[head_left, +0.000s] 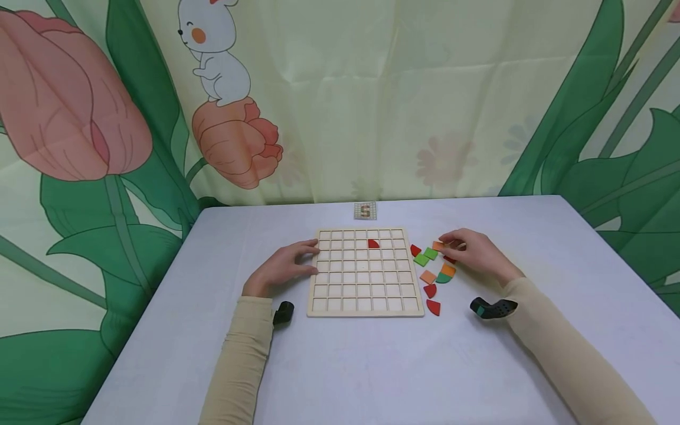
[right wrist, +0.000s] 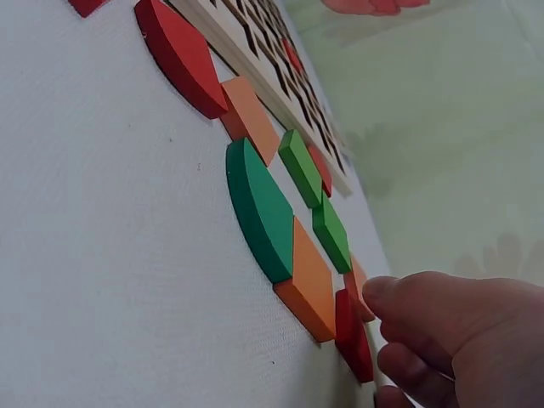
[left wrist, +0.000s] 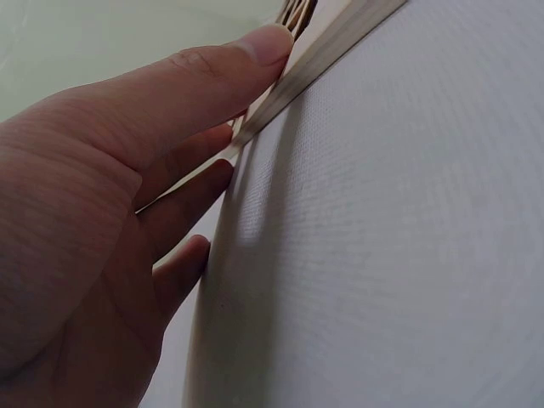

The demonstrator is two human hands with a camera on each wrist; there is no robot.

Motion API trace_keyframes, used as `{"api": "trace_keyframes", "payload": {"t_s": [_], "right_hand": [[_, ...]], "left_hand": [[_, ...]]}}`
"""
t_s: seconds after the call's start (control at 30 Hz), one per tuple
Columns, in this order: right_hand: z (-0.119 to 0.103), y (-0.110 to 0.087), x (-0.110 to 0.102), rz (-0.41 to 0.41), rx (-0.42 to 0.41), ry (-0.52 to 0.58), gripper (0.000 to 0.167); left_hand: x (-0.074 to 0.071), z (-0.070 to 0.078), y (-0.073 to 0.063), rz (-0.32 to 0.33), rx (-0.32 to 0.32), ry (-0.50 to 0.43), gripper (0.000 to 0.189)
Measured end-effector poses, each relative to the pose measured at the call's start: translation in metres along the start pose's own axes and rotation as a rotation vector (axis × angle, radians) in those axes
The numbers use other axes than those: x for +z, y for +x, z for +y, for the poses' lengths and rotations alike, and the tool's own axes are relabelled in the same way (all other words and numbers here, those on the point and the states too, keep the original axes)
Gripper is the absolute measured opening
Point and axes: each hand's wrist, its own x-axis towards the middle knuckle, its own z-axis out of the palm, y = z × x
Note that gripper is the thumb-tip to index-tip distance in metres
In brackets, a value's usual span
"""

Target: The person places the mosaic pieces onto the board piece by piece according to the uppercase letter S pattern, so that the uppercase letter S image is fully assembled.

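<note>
A pale wooden grid board (head_left: pixel 366 314) lies on the table, with one red quarter-round piece (head_left: pixel 373 244) in a cell of its upper part. My left hand (head_left: pixel 284 265) rests against the board's left edge; its fingers are spread and fairly straight, with fingertips touching the rim in the left wrist view. Right of the board, my right hand (head_left: pixel 478 251) pinches a small orange piece (head_left: pixel 438 245) between thumb and fingers at the far end of a loose group. Next to the fingers lies a red piece (right wrist: pixel 353 336), partly covered in the head view.
Beside the board's right edge lie green squares (head_left: pixel 421 259), an orange square (head_left: pixel 427 277), a teal curved piece (head_left: pixel 444 278) touching an orange one (head_left: pixel 448 270), and several red curved pieces (head_left: pixel 433 307). A small patterned card (head_left: pixel 365 211) lies behind the board. A printed curtain (head_left: pixel 372 118) hangs beyond the table.
</note>
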Motion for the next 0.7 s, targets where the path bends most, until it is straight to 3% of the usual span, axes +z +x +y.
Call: {"api": "trace_keyframes", "payload": {"t_s": [0.7], "right_hand": [[-0.004,0.020,0.013,0.012,-0.042,-0.018,0.038]], "left_hand": [[0.000,0.002,-0.001,-0.001,-0.004,-0.009,0.054]]}}
